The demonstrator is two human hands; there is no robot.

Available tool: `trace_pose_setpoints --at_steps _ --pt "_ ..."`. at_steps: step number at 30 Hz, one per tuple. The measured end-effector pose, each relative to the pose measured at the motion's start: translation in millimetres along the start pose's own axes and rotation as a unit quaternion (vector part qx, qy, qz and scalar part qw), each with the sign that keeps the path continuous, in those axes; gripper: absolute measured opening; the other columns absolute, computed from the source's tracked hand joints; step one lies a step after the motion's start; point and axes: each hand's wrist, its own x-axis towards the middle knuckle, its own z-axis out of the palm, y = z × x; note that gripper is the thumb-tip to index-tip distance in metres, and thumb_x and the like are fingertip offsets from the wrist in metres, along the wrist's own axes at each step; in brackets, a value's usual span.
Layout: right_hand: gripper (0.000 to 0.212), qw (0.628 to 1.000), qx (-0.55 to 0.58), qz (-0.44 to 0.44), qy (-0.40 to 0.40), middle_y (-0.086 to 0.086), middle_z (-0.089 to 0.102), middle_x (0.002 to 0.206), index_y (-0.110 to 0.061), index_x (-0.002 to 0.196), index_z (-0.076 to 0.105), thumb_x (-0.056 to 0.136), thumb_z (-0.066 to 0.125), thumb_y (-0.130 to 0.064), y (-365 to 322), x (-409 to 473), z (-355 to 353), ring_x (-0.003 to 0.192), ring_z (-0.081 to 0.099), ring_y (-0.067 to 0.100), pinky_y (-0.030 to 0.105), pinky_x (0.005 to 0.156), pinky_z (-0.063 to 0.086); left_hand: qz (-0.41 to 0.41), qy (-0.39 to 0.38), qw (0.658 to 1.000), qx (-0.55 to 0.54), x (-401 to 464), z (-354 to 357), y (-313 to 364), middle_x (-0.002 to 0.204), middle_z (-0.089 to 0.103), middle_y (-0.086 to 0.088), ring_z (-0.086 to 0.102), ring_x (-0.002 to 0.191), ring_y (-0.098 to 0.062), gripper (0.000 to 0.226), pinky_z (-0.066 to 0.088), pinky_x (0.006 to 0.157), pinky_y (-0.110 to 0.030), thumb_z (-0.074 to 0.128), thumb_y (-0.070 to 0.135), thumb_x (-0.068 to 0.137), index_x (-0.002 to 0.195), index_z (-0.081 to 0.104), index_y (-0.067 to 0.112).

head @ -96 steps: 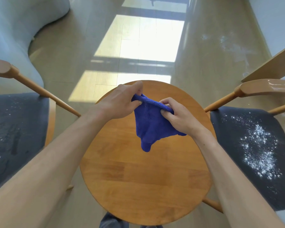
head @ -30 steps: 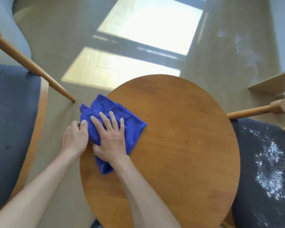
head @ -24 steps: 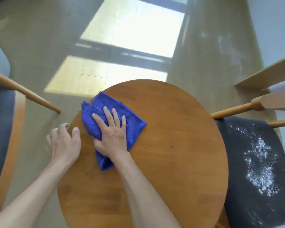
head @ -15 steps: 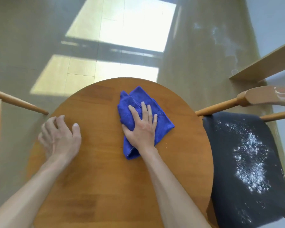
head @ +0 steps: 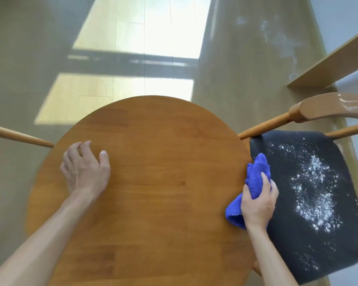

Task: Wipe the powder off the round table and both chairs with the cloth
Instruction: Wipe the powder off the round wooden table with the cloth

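The round wooden table (head: 153, 203) fills the middle of the view, and no powder shows on its top. My left hand (head: 85, 170) rests on its left part with relaxed fingers. My right hand (head: 258, 200) grips the bunched blue cloth (head: 254, 176) at the table's right rim, partly over the right chair's dark seat (head: 293, 234). White powder (head: 312, 186) lies scattered over that seat. Of the left chair only a wooden rail (head: 19, 137) shows.
The right chair's wooden armrest (head: 329, 109) rises beyond the seat, with powder on it. A wooden plank or shelf edge (head: 329, 60) runs behind it. Pale powder smears mark the floor (head: 277, 36) at the upper right. Sunlit patches lie on the floor beyond the table.
My right hand has swept the cloth from the table's middle to its right rim, and now grips it bunched instead of pressing it flat. My left hand stays on the table's left part.
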Motion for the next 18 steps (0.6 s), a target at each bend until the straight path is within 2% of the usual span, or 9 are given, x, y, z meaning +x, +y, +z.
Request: trace_pose_setpoints --at_steps 5,10,18 --pt "0.057 0.999 -0.026 0.024 0.022 0.016 0.041 0.145 -0.014 0.138 0.05 0.085 0.07 -0.018 -22 7 16 0.129 0.043 0.038 0.053 0.103 0.034 -0.007 0.023 1.0 -0.018 2 -7 -22 0.14 0.038 -0.017 0.028 0.133 -0.034 0.042 0.019 0.111 -0.049 0.049 0.027 0.095 0.132 0.046 0.008" --pt "0.061 0.998 -0.068 -0.019 -0.005 0.013 0.036 0.15 -0.017 0.142 0.046 0.086 0.068 -0.029 -70 26 43 0.135 0.038 0.032 0.048 0.108 0.024 -0.015 0.032 0.999 -0.033 7 -11 -36 0.137 0.04 -0.016 0.031 0.13 -0.034 0.039 0.02 0.11 -0.049 0.05 0.025 0.094 0.13 0.048 0.008" --pt "0.062 0.992 -0.061 -0.096 -0.053 0.006 0.034 0.152 -0.021 0.142 0.046 0.086 0.066 -0.04 -147 48 96 0.142 0.028 0.026 0.053 0.115 0.011 -0.008 0.047 0.995 -0.084 20 -20 -38 0.135 0.043 -0.013 0.034 0.128 -0.03 0.037 0.022 0.108 -0.044 0.049 0.024 0.095 0.129 0.049 0.01"
